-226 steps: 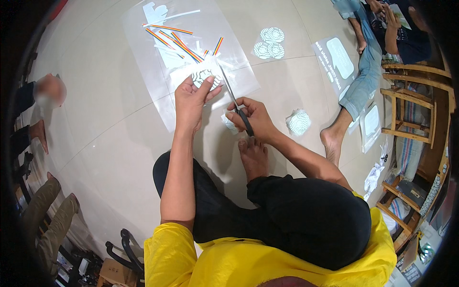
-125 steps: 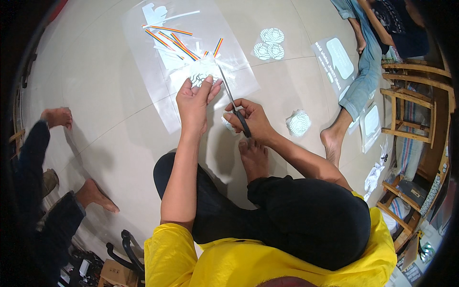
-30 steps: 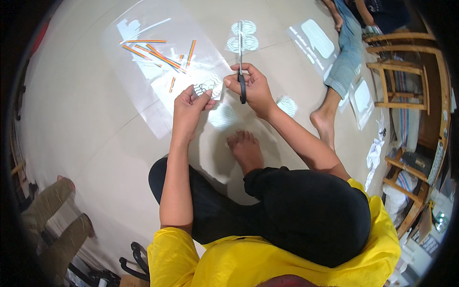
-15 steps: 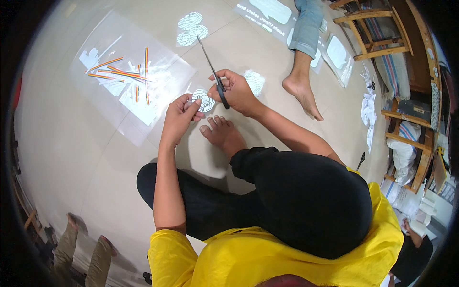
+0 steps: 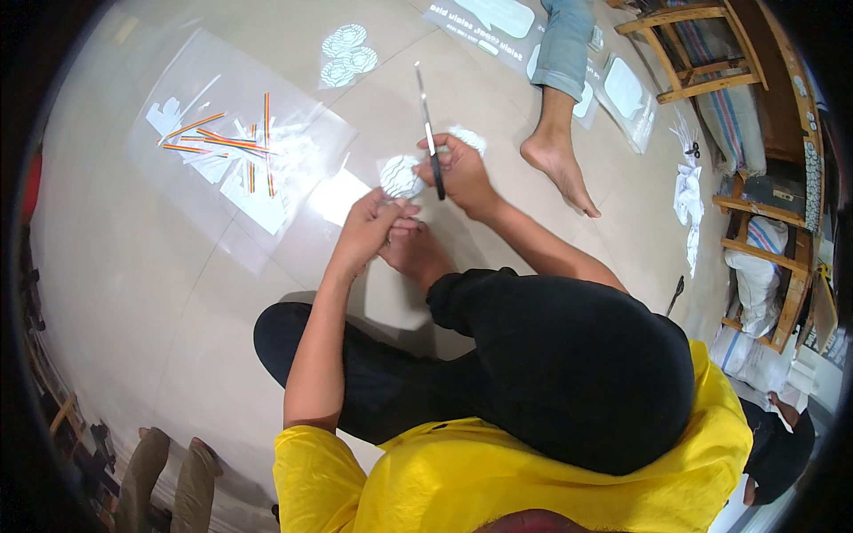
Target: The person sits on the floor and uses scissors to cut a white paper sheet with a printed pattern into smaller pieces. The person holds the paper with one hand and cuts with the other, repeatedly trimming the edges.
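A round white sticker-like cutout (image 5: 402,178) with dark wavy lines is at the fingertips of my left hand (image 5: 371,226). The fingers are closed at its lower edge, above the toes of my bare foot (image 5: 418,253). My right hand (image 5: 464,176) grips a pair of scissors (image 5: 430,133) by the dark handles. Their blades look closed together and point away from me, just right of the cutout. Another wavy-lined white piece (image 5: 467,139) lies on the floor, partly behind my right hand.
A clear plastic sheet (image 5: 191,80) at the left bears white scraps and several striped strips (image 5: 235,140). More wavy round pieces (image 5: 346,58) lie farther off. At the right are another person's bare foot (image 5: 558,164), plastic packets (image 5: 624,93) and wooden stools (image 5: 693,89).
My left hand and the round cutout have moved right, the hand lower toward my foot. My right hand has shifted right, and the scissors have turned more upright.
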Tool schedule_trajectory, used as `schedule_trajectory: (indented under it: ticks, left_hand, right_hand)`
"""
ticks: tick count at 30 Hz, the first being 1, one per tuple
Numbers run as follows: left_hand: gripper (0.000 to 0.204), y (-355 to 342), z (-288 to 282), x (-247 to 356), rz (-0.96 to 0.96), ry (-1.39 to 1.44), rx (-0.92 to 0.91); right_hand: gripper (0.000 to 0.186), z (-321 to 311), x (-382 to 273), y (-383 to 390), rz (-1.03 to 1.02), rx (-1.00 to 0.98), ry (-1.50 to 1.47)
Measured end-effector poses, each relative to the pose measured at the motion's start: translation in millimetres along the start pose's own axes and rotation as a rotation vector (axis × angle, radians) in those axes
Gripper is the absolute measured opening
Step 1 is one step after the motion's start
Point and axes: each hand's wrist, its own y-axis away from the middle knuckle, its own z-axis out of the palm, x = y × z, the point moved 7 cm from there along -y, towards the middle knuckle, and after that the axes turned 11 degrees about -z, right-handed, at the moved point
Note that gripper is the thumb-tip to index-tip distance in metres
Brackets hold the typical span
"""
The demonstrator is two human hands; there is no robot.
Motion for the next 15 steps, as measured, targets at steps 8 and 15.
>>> schedule_trajectory:
  ticks: [8,15]
  left_hand:
    - [0.035,9,-91,31,0.41,-0.827,0.812]
    - [0.075,15,-99,15,0.26,-1.028,0.977]
  right_hand:
    - [0.036,-91,-30,-47,-0.025,-0.345,0.802]
    - [0.041,-88,-43,-47,-0.39,-0.278,1.239]
